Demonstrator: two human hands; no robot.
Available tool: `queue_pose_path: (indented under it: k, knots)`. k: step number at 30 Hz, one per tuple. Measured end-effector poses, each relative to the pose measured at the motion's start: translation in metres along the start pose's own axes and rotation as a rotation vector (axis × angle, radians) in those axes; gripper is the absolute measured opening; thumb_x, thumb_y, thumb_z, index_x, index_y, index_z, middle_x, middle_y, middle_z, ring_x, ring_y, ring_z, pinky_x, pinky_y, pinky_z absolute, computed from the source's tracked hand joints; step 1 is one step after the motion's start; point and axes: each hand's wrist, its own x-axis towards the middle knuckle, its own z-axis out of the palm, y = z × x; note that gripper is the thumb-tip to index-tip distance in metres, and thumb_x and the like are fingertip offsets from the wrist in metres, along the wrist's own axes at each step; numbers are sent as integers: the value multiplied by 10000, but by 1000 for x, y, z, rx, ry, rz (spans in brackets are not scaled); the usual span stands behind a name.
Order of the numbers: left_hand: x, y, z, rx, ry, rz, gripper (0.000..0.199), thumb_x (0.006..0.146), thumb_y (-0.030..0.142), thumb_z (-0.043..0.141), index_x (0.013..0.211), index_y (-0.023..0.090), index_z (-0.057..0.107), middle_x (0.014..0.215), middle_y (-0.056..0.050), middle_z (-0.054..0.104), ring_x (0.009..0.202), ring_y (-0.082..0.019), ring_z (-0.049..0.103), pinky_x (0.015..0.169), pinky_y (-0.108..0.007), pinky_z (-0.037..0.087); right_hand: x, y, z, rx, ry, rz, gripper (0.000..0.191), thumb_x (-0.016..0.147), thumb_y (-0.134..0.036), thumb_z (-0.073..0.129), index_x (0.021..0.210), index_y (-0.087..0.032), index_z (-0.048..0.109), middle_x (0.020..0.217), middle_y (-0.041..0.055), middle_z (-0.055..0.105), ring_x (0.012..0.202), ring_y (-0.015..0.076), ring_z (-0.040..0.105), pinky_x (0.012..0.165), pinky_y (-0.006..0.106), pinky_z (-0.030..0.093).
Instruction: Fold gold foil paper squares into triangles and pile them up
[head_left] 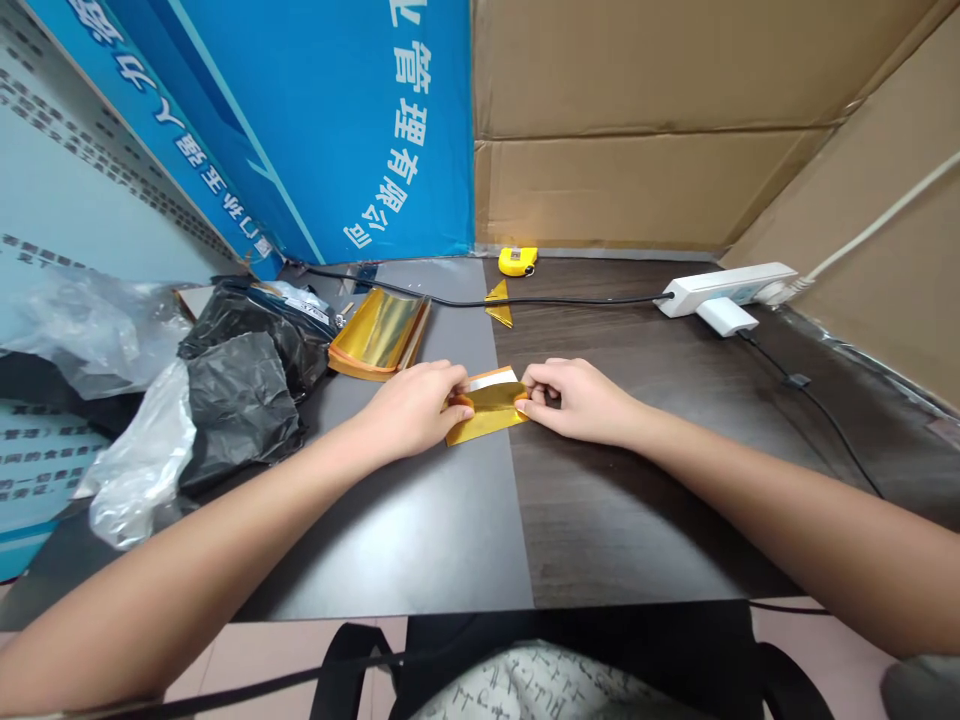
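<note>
L hand (409,408), R hand (577,400): both pinching thin rectangular gold foil sheet (487,418) at opp. edges; risk: tear/crease from excess pull.

Held sheet (486,415): you are pinching smooth, glossy gold foil.
Foil stack (379,335): you will find the same glossy gold foil here.
Tabletop (645,480): you are working over dark wood-grain laminate with a low sheen.
Grey mat (420,540): expect a smooth surface with a soft sheen.
Black bag (240,410): crumpled plastic, semi-matt.
Clear bag (142,455): crinkled transparent plastic, glossy.
Back wall (637,130): matt brown cardboard.
</note>
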Motion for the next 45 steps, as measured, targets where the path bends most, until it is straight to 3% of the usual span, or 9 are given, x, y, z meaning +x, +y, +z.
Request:
queue_pose_path:
  k: [3, 6, 10, 15, 20, 27, 33, 37, 45]
  knots:
    - [-5, 0, 6, -35, 22, 28, 52, 931, 211, 583, 894, 184, 559, 908, -29, 660, 824, -192, 608, 727, -315, 440, -2, 5, 3, -25, 17, -86, 231, 892, -249, 616, 718, -207, 470, 704, 8, 610, 713, 167, 534, 685, 281, 374]
    - [-10, -4, 12, -67, 65, 73, 30, 961, 192, 525, 938, 186, 544, 979, -42, 661, 887, -187, 609, 787, -320, 461, -3, 8, 6, -17, 39, -126, 197, 908, -253, 607, 743, -204, 511, 710, 13, 591, 734, 176, 530, 692, 287, 386]
    - [-13, -13, 15, -116, 96, 163, 153, 931, 284, 632, 1040, 188, 582, 980, -39, 657, 891, -200, 606, 783, -320, 450, -5, 10, 10, 4, 64, -121, 84, 902, -215, 608, 821, -197, 597, 717, 10, 602, 750, 182, 547, 718, 296, 406]
    - [-14, -22, 14, -80, 112, 229, 191, 959, 332, 591, 852, 174, 589, 842, -30, 603, 820, -191, 557, 724, -300, 403, -6, 12, 10, -8, 76, -141, 98, 925, -229, 596, 837, -190, 615, 731, 17, 613, 756, 179, 549, 717, 299, 413]
    - [-15, -33, 16, -123, 148, 337, 222, 995, 342, 532, 919, 164, 641, 854, -41, 622, 827, -181, 542, 756, -307, 418, -6, 16, 7, -61, 64, -201, 148, 973, -275, 582, 876, -177, 636, 808, 45, 635, 772, 178, 556, 706, 301, 429]
    - [-17, -37, 20, -159, 164, 379, 176, 993, 285, 540, 960, 177, 676, 924, -49, 672, 885, -175, 581, 805, -308, 454, -7, 15, 5, -64, 66, -288, 177, 1006, -272, 557, 972, -182, 706, 894, 72, 656, 841, 192, 615, 751, 316, 499]
    - [-20, -40, 16, -2, 206, 523, 208, 1001, 177, 502, 1040, 182, 706, 958, -46, 686, 890, -168, 593, 788, -285, 451, -8, 20, 0, -84, 64, -391, 185, 994, -226, 568, 1012, -187, 748, 949, 79, 676, 871, 188, 644, 773, 311, 531]
    - [-21, -45, 12, 121, 187, 607, 314, 1046, 180, 413, 1109, 208, 719, 973, -50, 691, 889, -172, 590, 782, -292, 444, -8, 21, -5, -177, 40, -511, 270, 1021, -175, 482, 1035, -167, 752, 958, 93, 689, 876, 188, 636, 780, 315, 538]
    - [-18, -51, 4, 30, 80, 677, 348, 1036, 160, 420, 1187, 238, 723, 1091, -81, 709, 970, -182, 578, 874, -321, 459, -8, 18, -16, -320, -52, -586, 302, 1048, -275, 477, 1134, -162, 743, 1072, 123, 697, 957, 226, 612, 823, 366, 553]
